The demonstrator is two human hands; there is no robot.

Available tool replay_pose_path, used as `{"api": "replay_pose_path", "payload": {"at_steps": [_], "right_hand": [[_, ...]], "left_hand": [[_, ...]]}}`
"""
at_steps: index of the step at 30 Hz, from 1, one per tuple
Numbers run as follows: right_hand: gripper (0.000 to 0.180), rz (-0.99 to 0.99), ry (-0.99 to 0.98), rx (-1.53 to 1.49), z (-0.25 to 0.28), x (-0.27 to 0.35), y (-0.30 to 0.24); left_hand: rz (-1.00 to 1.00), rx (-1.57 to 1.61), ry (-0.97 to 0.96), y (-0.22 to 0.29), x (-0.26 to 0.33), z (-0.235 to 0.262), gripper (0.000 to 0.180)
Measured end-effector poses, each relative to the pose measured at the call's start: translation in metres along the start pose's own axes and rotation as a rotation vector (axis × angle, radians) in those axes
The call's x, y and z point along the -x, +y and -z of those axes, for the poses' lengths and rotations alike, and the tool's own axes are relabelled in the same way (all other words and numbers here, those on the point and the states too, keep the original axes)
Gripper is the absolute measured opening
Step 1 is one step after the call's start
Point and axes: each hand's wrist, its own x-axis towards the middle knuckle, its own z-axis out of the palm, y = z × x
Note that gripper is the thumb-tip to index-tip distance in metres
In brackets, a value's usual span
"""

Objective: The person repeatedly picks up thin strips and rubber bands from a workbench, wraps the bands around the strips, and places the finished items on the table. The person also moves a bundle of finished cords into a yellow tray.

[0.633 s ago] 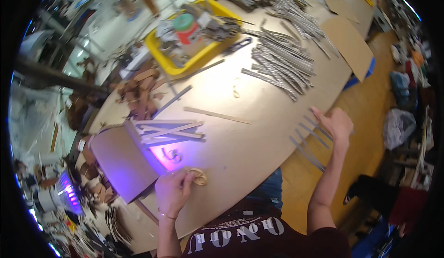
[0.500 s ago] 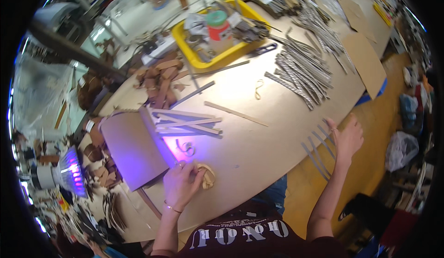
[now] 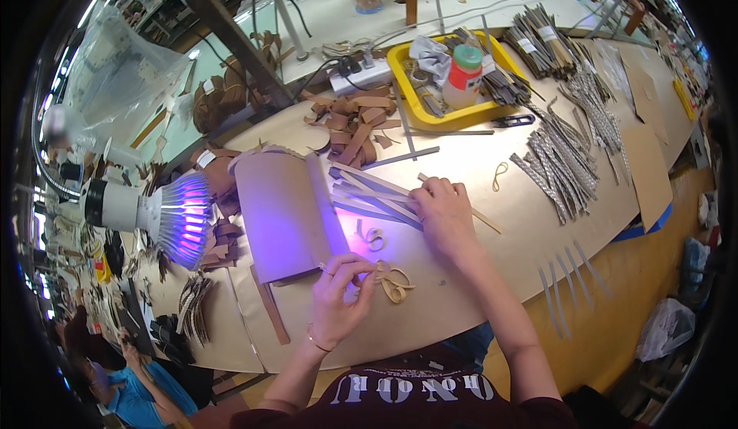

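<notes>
Right hand (image 3: 446,217) has swung left onto flat grey-and-cream strips (image 3: 377,198) — grip unclear; left hand (image 3: 340,298) pinches looped tan band (image 3: 394,284) — both now engaged.

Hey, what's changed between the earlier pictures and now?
The right hand moved left, away from the grey strips and onto the pile of flat strips; whether it grips any is unclear. The left hand stayed at the curled beige strip. The grey strips and yellow tray stayed put.
</notes>
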Motion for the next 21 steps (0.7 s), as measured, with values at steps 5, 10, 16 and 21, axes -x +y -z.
{"api": "replay_pose_path", "payload": {"at_steps": [5, 10, 16, 21], "right_hand": [[0.009, -0.012, 0.025, 0.093, 0.008, 0.005, 0.009], [0.007, -0.249, -0.075, -0.360, 0.060, 0.035, -0.002], [0.012, -0.510, -0.436, -0.760, 0.099, 0.075, -0.010], [0.010, -0.371, 0.236, -0.466, 0.094, 0.086, -0.035]], "left_hand": [[-0.002, 0.090, -0.067, 0.000, -0.004, -0.014, 0.017], [0.247, 0.398, 0.051, 0.019, -0.022, -0.036, 0.031], [0.325, 0.817, 0.017, 0.024, -0.037, -0.040, 0.032], [-0.075, 0.419, 0.088, 0.035, -0.034, -0.051, 0.030]]}}
